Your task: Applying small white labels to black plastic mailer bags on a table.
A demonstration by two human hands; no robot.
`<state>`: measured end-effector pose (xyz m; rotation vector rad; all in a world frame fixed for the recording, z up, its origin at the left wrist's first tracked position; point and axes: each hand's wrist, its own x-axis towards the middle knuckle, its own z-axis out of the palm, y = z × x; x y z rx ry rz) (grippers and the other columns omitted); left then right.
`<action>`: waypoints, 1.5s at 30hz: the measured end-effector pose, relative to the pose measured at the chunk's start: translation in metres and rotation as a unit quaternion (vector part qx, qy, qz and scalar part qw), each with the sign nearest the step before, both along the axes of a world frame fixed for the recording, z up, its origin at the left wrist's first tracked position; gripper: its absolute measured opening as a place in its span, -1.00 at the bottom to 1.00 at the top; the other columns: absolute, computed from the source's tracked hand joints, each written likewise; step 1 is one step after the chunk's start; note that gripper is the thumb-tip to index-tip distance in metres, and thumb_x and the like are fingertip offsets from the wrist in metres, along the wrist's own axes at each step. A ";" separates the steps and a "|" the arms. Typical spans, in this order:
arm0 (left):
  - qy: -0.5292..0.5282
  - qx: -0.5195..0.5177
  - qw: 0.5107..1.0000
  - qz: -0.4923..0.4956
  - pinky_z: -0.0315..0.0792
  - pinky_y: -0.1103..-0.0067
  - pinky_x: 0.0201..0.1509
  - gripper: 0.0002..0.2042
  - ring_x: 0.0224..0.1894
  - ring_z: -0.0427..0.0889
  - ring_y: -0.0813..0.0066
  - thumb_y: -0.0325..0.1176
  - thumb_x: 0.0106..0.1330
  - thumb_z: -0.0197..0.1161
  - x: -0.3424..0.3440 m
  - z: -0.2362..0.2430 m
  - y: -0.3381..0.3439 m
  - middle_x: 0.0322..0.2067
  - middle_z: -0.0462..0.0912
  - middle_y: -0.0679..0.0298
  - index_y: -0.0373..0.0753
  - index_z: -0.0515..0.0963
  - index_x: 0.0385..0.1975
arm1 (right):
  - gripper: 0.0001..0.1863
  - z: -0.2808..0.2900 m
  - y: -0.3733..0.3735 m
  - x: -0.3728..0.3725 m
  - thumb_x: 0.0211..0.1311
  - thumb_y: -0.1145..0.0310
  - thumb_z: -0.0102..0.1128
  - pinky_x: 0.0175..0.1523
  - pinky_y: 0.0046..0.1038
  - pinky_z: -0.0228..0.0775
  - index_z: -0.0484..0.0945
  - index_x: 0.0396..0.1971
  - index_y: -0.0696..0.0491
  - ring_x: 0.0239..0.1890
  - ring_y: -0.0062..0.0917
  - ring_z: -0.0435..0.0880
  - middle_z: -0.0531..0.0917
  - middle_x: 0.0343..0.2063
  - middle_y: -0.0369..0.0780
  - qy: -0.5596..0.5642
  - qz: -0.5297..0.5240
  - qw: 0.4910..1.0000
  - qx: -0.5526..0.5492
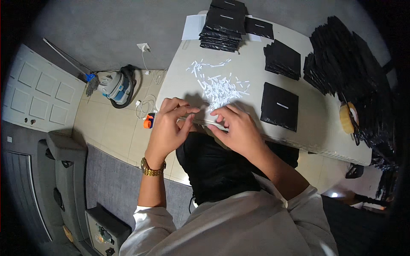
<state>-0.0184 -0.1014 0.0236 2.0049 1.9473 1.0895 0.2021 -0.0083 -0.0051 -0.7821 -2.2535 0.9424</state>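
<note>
White paper strips are lying just beyond my left hand and right hand, both curling loosely, thumbs apart from fingers.

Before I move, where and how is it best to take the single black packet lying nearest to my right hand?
Probably pinch the black packet at the middle of its left edge, coming from the left. It lies flat and separate on the table, so an edge seems easier than its broad face, and this edge faces your right hand.
</note>
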 end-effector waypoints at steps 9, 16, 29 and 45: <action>0.087 -0.032 0.995 -0.039 0.46 0.27 0.30 -0.82 0.17 0.54 0.09 -0.45 0.13 0.59 -0.003 -0.011 0.005 0.07 0.67 0.23 -0.21 0.86 -0.25 | -0.76 -0.011 -0.001 -0.026 0.25 0.30 0.59 -0.06 -0.15 0.69 0.77 -0.17 0.07 -0.21 -0.21 0.84 0.77 -0.28 -0.17 -0.075 0.007 0.996 0.040; -0.038 0.044 0.995 -0.080 0.51 0.35 0.17 -0.86 0.04 0.62 0.17 -0.55 0.15 0.56 0.010 0.007 0.004 -0.06 0.69 0.20 -0.22 0.87 -0.29 | -0.66 0.010 0.003 0.015 0.18 0.39 0.68 -0.14 -0.36 0.64 0.76 -0.07 0.07 -0.24 -0.43 0.79 0.75 -0.21 -0.21 0.033 0.014 0.998 -0.047; -0.433 0.001 0.895 -0.105 0.53 0.54 0.12 -0.91 -0.07 0.66 0.49 -0.68 0.42 0.44 0.114 0.001 0.064 -0.14 0.71 0.24 -0.38 0.82 -0.20 | -0.74 0.029 0.034 0.108 0.47 0.42 0.52 -0.04 -0.59 0.67 0.76 0.02 0.24 -0.19 -0.68 0.79 0.85 -0.18 -0.21 0.245 -0.047 0.929 -0.275; -0.262 -0.010 0.956 -0.131 0.48 0.60 -0.12 -0.87 -0.21 0.62 0.59 -0.48 0.37 0.57 0.166 -0.003 0.137 -0.05 0.72 0.25 -0.29 0.87 -0.13 | -0.84 0.016 0.079 0.200 0.42 0.41 0.52 -0.20 -0.58 0.58 0.84 -0.16 0.20 -0.35 -0.72 0.73 0.85 -0.38 -0.27 0.174 -0.154 0.956 -0.179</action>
